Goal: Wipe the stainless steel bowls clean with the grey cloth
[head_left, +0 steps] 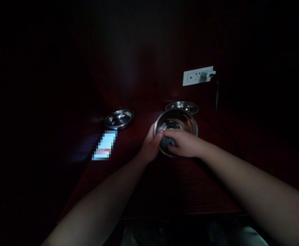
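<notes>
A shiny metal bowl [187, 123] is tilted so that its inside faces me. My left hand [151, 145] is closed on the bowl's left rim, thumb over the edge, fingers hidden behind it. Inside the bowl, my right hand [182, 142] is closed on a dark grey mesh-textured cloth [167, 142], pressed near the lower left of the inner wall. Behind the bowl, partly covered by it, lies a shallow metal dish [182, 103]. Whether the bowl touches the table is hard to tell.
On the dark red table [129, 184], another shallow metal dish [119, 119] stands at the left. A lit phone [104, 146], its screen blurred, lies just in front of it. At the back right, a white wall socket [197, 76] holds a plug with a hanging cable [217, 97]. The surroundings are very dark.
</notes>
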{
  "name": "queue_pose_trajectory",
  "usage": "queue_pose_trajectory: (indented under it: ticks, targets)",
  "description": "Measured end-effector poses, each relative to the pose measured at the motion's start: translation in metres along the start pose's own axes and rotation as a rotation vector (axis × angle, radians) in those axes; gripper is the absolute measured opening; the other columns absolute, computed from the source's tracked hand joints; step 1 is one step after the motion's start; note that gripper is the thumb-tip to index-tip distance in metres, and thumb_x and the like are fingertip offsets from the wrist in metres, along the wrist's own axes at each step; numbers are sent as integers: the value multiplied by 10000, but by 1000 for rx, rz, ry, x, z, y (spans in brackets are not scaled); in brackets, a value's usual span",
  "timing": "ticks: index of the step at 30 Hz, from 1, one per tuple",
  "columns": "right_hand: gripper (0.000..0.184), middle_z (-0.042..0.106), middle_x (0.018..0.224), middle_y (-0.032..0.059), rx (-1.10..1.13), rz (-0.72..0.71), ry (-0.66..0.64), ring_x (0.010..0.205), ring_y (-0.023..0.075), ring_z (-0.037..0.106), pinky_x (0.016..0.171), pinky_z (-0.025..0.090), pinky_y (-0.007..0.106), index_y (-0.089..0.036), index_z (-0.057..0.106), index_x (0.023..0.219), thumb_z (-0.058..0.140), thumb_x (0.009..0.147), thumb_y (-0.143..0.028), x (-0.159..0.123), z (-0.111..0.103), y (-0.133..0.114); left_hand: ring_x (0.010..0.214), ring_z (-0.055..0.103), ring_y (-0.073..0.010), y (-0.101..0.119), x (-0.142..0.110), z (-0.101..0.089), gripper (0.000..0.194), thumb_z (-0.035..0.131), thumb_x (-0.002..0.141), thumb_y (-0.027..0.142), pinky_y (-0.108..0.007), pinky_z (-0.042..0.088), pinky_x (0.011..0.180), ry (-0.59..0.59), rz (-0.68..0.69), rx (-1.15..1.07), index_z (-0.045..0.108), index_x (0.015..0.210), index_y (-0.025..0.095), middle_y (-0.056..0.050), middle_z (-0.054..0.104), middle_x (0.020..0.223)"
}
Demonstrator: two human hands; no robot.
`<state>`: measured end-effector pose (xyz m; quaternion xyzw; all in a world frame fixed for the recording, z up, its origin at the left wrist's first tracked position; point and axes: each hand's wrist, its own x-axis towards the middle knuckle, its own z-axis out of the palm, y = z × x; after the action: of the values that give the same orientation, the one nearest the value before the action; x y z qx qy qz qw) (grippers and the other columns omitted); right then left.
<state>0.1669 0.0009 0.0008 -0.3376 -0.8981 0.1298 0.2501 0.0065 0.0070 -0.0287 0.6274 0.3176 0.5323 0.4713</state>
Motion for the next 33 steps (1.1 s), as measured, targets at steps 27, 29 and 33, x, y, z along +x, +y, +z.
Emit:
queue_pose_trajectory:
  ticks: [27,29,33]
  targets:
    - [352,694,1103,119,-389,402,420,1009,258,640,914,471,359,-134,676,1109,520,795,-165,3,-12,12,1275,481,-293,-3,-2,0,583,534,878,452,-456,378,1065,-45,-63,-94,405,1395,216,-112,538,1370]
    - [350,697,1098,122,-422,433,391,1002,264,644,901,476,364,-139,677,1112,518,801,-173,3,-14,13,1274,479,-291,-3,-2,0,571,536,879,447,-456,373,1067,-36,-59,-82,414,1388,219,-111,533,1373]
    - [341,708,1073,126,-462,479,341,968,279,657,861,484,370,-148,684,1091,502,805,-181,3,-17,14,1225,515,-280,-1,-2,1,557,537,879,436,-442,381,1054,-37,-31,-69,426,1371,199,-117,561,1331]
